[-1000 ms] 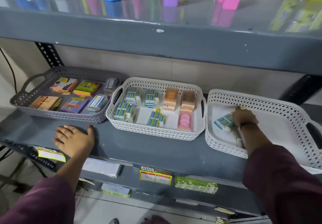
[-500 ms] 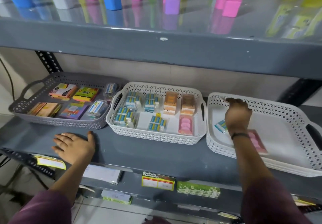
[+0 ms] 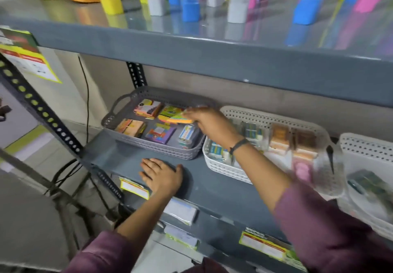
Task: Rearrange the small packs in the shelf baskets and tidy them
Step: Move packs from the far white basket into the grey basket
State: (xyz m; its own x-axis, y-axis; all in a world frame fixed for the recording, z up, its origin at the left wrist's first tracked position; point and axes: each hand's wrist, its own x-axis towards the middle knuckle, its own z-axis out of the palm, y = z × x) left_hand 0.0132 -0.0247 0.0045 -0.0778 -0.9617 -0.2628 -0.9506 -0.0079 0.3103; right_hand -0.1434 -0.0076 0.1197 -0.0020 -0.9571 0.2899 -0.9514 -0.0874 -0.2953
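Three baskets stand in a row on the grey shelf. The grey basket (image 3: 119, 115) at the left holds several colourful small packs. My right hand (image 3: 209, 124) reaches over its right end and grips a yellow and orange pack (image 3: 179, 119), lifted a little above the others. The middle white basket (image 3: 221, 166) holds blue-green packs, orange packs and a pink one; my forearm crosses it. Only part of the right white basket (image 3: 365, 147) shows, blurred, with a dark pack inside. My left hand (image 3: 162, 176) lies flat on the shelf in front of the grey basket, fingers apart.
The upper shelf (image 3: 212, 49) hangs low over the baskets and carries coloured bottles. A perforated black upright (image 3: 42, 111) runs down the left side, with cables behind it. Price labels (image 3: 135, 187) line the shelf's front edge.
My right hand left the right white basket and crossed left to the grey basket, where it now grips a pack. The view swung left. My left hand stayed flat on the shelf.
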